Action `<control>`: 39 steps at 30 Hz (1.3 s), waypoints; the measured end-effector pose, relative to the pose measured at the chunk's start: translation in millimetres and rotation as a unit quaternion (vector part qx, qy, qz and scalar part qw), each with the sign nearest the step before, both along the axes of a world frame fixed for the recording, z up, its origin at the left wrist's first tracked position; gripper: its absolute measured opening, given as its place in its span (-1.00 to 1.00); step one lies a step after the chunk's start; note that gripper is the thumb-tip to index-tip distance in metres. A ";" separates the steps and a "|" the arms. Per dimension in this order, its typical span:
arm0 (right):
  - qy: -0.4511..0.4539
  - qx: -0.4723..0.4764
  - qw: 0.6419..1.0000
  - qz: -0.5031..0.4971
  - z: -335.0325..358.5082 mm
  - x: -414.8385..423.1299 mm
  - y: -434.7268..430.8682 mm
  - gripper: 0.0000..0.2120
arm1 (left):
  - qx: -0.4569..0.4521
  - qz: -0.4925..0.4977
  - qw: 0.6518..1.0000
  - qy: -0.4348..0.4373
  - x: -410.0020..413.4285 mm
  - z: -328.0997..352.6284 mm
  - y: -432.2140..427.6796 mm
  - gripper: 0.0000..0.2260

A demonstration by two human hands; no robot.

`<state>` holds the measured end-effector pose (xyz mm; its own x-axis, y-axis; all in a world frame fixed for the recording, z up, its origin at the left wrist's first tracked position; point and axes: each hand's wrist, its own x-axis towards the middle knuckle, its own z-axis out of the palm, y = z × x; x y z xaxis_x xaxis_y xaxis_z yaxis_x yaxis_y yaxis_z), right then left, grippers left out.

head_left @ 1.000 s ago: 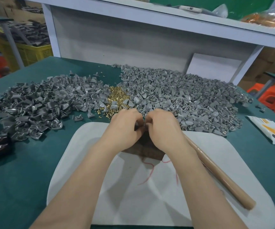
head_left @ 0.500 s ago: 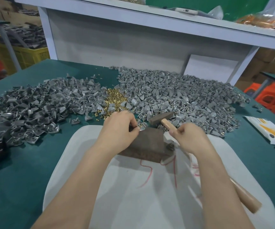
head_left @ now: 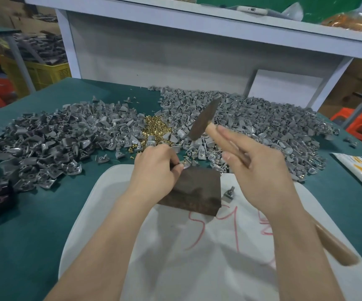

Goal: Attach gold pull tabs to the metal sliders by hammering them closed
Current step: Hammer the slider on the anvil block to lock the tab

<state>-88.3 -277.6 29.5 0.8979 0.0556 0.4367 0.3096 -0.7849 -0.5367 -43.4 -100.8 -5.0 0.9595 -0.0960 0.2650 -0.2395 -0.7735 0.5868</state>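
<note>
step: strike | L hand (head_left: 156,170) fingers pinch slider (head_left: 186,165) at far edge of block (head_left: 197,190) | R hand (head_left: 260,170) fingers round hammer (head_left: 204,120) handle, head up | tip: short square tap, keep L fingertips clear

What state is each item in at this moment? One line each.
hammer: in the air, head tilted up, held by the right hand.
slider: pinched by the left hand at the dark block's far edge.
dark block: flat on the white pad.
loose slider: lying untouched on the white pad, right of the dark block.
gold pull tabs: heaped between grey piles.
</note>
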 end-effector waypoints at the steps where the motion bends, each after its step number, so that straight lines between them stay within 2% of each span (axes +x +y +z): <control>1: 0.029 -0.029 0.999 0.015 0.5 -0.4 1.1 -0.54 | 0.005 0.002 1.000 0.004 0.6 0.0 0.0 -0.88; 3: 0.073 -0.088 0.993 0.018 -0.2 -0.6 2.3 -0.56 | 0.011 0.005 1.000 0.009 1.8 -0.1 0.3 -0.92; 5: 0.035 -0.103 0.994 -0.012 1.4 -1.8 4.7 -0.55 | 0.002 0.006 1.000 0.003 1.2 -0.9 -0.3 -0.92; 8: -0.069 -0.009 0.997 -0.021 3.0 -3.4 2.6 -0.48 | -0.016 0.012 1.000 -0.009 1.1 -2.0 -0.8 -0.91; 10: -0.032 -0.013 0.999 -0.001 5.4 -3.8 1.8 -0.47 | -0.014 0.015 1.000 -0.007 2.5 -2.8 -0.6 -0.92; 12: 0.047 -0.091 0.995 0.017 3.1 -5.4 5.7 -0.52 | 0.002 0.011 1.000 -0.002 3.4 -2.5 0.0 -0.93; 13: 0.059 -0.119 0.991 -0.002 2.2 -6.2 7.3 -0.54 | 0.004 0.011 1.000 -0.002 3.6 -2.5 0.4 -0.92; 15: 0.018 -0.137 0.989 -0.046 2.3 -6.4 10.4 -0.54 | 0.004 0.010 1.000 -0.007 3.0 -3.3 0.6 -0.90; 18: -0.093 -0.025 0.994 -0.055 4.2 -6.4 10.3 -0.51 | -0.015 0.017 1.000 -0.015 2.1 -2.4 -0.7 -0.91; 20: -0.122 0.016 0.991 -0.056 3.9 -6.1 7.9 -0.49 | -0.021 0.024 0.999 -0.011 1.6 -2.6 -0.7 -0.92; 25: 0.000 -0.074 0.996 -0.058 -8.4 2.4 22.9 -0.50 | 0.008 0.001 1.000 -0.014 3.2 -2.7 -0.9 -0.91; 27: 0.026 -0.083 0.994 -0.069 -15.4 8.6 23.6 -0.58 | 0.012 -0.020 1.000 -0.017 3.0 -2.9 -2.5 -0.89; 33: 0.063 -0.078 0.991 -0.094 -28.7 17.2 25.3 -0.82 | 0.015 -0.045 0.999 -0.006 2.0 -2.9 -4.3 -0.90; 39: 0.049 -0.110 0.989 -0.083 -34.6 21.4 38.7 -0.84 | 0.027 -0.062 0.998 -0.014 0.3 -2.0 -6.3 -0.92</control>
